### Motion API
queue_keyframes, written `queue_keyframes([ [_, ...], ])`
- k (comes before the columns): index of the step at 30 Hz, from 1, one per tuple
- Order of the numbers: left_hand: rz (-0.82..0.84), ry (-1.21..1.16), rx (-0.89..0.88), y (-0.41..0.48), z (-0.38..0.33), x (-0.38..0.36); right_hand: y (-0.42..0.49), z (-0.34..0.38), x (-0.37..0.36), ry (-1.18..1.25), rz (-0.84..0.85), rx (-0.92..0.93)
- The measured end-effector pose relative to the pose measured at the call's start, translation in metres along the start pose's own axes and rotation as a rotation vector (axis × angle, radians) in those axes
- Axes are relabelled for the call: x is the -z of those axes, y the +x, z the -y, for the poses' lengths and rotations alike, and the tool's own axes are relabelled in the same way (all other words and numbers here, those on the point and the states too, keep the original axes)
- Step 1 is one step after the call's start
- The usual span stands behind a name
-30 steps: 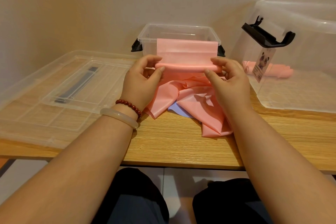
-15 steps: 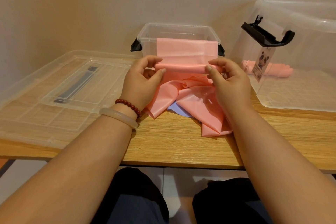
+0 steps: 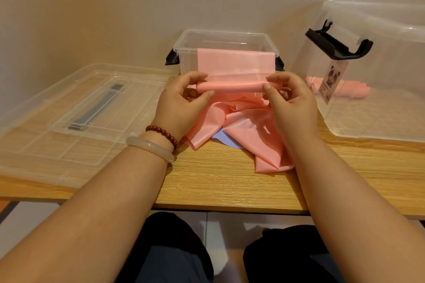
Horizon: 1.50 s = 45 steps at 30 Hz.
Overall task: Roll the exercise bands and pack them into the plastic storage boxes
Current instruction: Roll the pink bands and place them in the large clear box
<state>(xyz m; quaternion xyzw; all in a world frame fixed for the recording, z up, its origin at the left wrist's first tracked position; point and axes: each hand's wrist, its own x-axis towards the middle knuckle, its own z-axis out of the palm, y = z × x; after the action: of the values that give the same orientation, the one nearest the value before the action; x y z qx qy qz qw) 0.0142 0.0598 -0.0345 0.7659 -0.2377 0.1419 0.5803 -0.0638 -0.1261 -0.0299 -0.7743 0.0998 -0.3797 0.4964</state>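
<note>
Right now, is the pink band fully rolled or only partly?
Partly rolled: the left hand and right hand pinch a short roll, but a flat, unrolled length of the pink band spreads above it.

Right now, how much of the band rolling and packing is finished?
Done: rolled pink bands lie in the big clear box on the right. In hand: the left hand and right hand pinch a half-rolled pink band. Left: finishing that roll, the loose pink pile, a purple band under it, and packing the small box.
</note>
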Motion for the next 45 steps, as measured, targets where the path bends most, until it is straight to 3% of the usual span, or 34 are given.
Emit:
queue_keyframes([
  [45, -0.045, 0.057, -0.051, 0.0022, 0.0029, -0.0005, 0.0025, -0.0031, -0.0007, -0.02, 0.0, -0.002],
])
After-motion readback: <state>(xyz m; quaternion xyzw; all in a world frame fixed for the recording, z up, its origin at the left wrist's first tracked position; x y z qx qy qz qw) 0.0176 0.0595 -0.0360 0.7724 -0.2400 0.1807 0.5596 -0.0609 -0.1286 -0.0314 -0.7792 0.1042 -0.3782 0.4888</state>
